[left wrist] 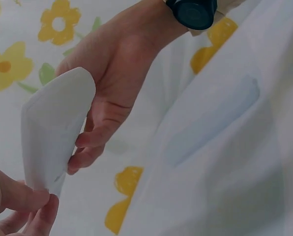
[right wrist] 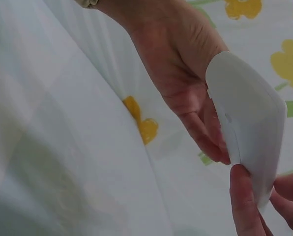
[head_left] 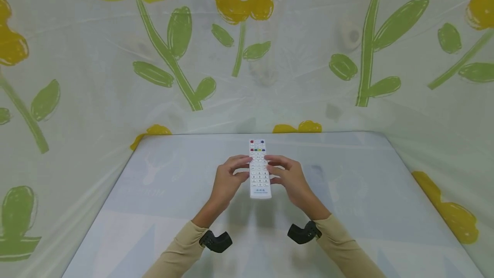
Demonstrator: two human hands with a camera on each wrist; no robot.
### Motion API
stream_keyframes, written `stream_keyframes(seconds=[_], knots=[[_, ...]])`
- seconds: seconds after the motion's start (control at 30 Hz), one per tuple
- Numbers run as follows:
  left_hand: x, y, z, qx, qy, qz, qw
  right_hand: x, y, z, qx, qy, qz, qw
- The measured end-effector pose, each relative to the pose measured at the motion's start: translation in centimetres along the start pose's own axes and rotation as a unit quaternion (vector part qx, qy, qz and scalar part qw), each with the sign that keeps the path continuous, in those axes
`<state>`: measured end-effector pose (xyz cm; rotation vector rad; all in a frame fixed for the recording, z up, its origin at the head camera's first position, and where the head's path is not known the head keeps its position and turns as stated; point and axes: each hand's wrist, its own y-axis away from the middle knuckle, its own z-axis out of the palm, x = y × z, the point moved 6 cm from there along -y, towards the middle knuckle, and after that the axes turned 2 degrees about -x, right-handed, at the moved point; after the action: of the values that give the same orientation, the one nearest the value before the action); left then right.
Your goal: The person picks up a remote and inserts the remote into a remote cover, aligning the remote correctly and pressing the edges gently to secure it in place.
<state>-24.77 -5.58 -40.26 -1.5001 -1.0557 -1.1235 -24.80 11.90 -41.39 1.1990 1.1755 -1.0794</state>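
A white remote control (head_left: 260, 175) with a red button, a blue button and rows of small keys is held up over the table, key side toward the head camera. My left hand (head_left: 227, 178) pinches its left edge between thumb and fingers. On the opposite edge, my right hand (head_left: 292, 179) grips it with thumb and fingers. Both wrist views show the plain back of the remote control (left wrist: 58, 118) (right wrist: 252, 115). In the left wrist view, fingertips of my left hand (left wrist: 23, 199) press its narrow far end.
A pale table (head_left: 173, 200) with faint printed shapes lies under the hands, with soft shadows beneath them. Cloth (head_left: 293, 76) with yellow flowers and green leaves hangs behind and at both sides. Black devices (head_left: 216, 241) are strapped to both wrists.
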Motion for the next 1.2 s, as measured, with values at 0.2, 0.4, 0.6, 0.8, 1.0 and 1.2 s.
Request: stream_keyframes(seconds=[0.2,0.4,0.6,0.8,1.0,1.2], knots=[[0.8,0.2,0.6,-0.004,0.032,0.044,0.9985,-0.6,0.6,-0.3,0.001,0.003,-0.006,1.0],[1.3,0.4,1.2,0.012,0.02,0.055,0.9982,-1.1,1.2,-0.8,-0.004,-0.01,-0.015,1.0],[2.1,0.5,1.6,0.017,-0.003,0.082,0.9965,-1.7,1.8,-1.2,-0.011,-0.019,-0.023,0.999],[3.1,0.4,1.9,0.014,-0.015,0.104,0.9943,-2.5,2.2,-1.6,-0.009,-0.024,-0.022,0.999],[5.5,0.8,2.3,0.001,-0.007,0.112,0.9937,-2.9,2.4,-2.3,0.009,-0.025,-0.013,1.0],[6.6,0.7,2.7,-0.006,0.005,0.114,0.9934,-3.6,2.6,-2.8,-0.005,-0.039,-0.052,0.998]])
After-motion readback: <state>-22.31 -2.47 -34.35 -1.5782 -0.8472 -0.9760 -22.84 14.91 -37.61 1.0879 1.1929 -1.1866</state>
